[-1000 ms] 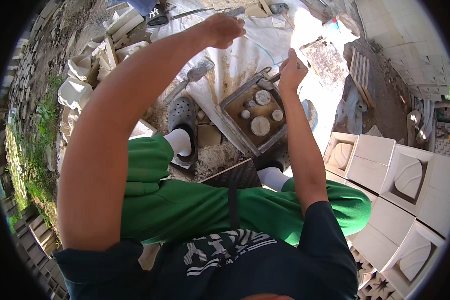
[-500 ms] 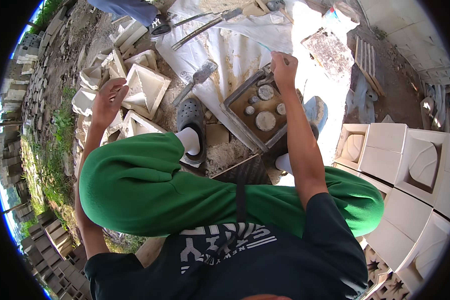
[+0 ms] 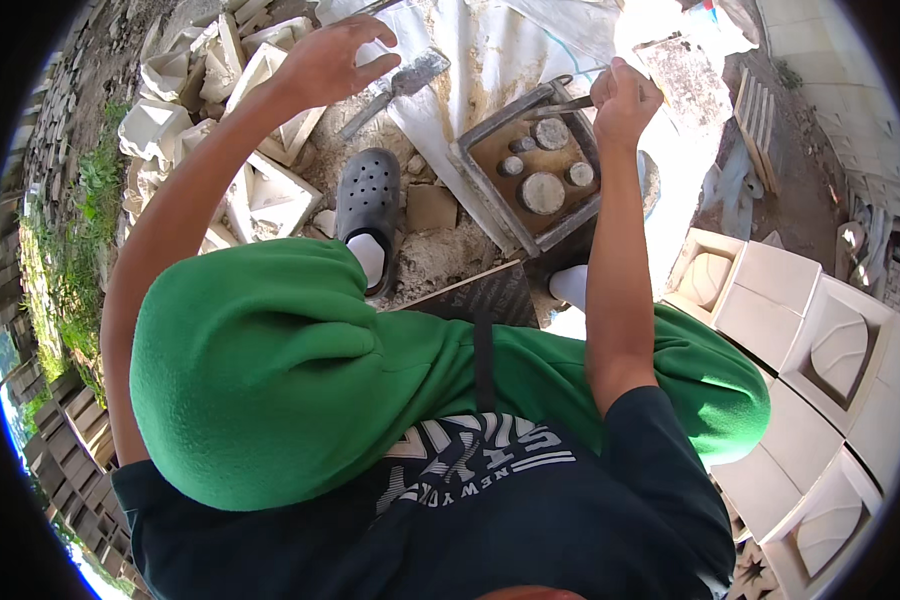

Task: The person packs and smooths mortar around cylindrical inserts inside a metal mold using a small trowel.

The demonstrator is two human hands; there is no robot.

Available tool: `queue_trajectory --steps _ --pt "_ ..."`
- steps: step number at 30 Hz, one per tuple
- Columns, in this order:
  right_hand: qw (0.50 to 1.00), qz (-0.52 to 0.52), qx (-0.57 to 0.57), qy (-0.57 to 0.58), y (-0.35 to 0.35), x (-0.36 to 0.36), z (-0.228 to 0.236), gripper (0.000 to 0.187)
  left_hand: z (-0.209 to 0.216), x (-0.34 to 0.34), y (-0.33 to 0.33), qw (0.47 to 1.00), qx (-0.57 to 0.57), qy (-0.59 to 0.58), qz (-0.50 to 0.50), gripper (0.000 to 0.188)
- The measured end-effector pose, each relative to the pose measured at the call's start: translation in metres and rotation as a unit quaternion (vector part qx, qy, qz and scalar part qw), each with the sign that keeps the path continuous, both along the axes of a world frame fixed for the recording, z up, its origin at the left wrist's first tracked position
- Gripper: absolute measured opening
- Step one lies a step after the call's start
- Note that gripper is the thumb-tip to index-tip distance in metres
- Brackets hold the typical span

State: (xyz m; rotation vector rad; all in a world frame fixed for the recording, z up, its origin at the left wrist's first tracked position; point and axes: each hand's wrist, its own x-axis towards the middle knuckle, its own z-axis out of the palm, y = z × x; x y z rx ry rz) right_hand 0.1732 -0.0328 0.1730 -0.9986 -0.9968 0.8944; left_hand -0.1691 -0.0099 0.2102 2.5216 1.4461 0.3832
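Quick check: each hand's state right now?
Left hand: open, fingers apart, nothing visible in it.
Right hand: closed, holding a flat-bladed tool.

Pale blocks (image 3: 772, 277) (some with recesses) stand at right, green plants (image 3: 92, 200) at left.

From here I see bold white letters (image 3: 460, 465), with a smaller line among them — all across the dark shirt (image 3: 430, 525). Faint letters (image 3: 470, 296) mark the dark board (image 3: 510, 285) — too blurred for me.
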Motion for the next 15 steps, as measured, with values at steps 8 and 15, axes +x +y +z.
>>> queue_trajectory --steps 8,15 --pt "0.983 -0.145 -0.096 -0.053 0.016 -0.007 -0.024 0.044 -0.101 0.051 0.004 0.982 -0.161 -0.085 -0.044 0.037" --pt "0.962 -0.251 -0.102 0.041 0.02 -0.026 -0.037 0.047 -0.175 0.127 -0.01 0.914 -0.346 -0.21 0.006 0.071"
